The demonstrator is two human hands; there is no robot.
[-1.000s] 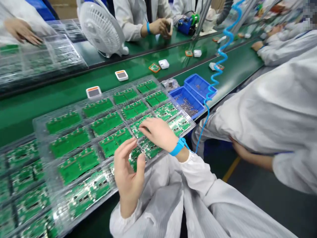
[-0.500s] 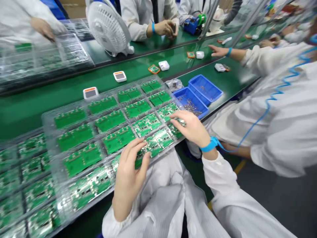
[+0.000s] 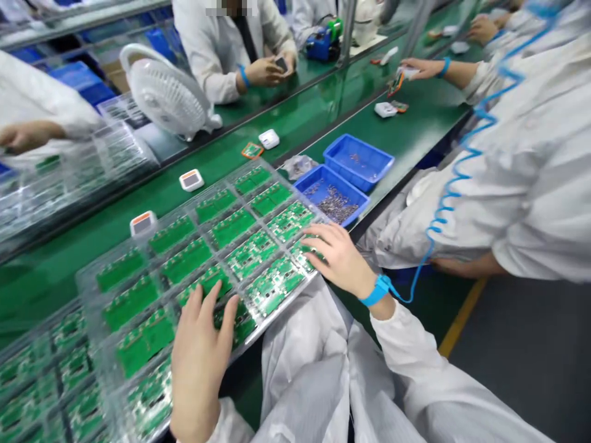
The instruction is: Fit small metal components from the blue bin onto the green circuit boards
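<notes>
A clear plastic tray (image 3: 290, 301) holds rows of green circuit boards, and its near edge runs in front of me. My left hand (image 3: 199, 363) rests with spread fingers on the boards at the tray's near side, touching a green circuit board (image 3: 207, 284). My right hand (image 3: 339, 258) lies on the tray's right corner, its fingertips on a green circuit board (image 3: 302, 253). Neither hand holds anything I can see. A blue wrist strap (image 3: 377, 290) circles my right wrist.
Another board tray (image 3: 46, 369) adjoins at lower left. Two blue bins (image 3: 332, 194) of small metal parts stand beyond the tray, with white devices (image 3: 191, 179) on the green belt (image 3: 406, 117). A co-worker's white-sleeved arm (image 3: 508, 184) crowds the right; a white fan (image 3: 166, 98) stands ahead.
The view has swung, shifting the tray and bins. My hands have spread apart, the left moving left along the tray's near side. A co-worker's hand has come in at upper right.
</notes>
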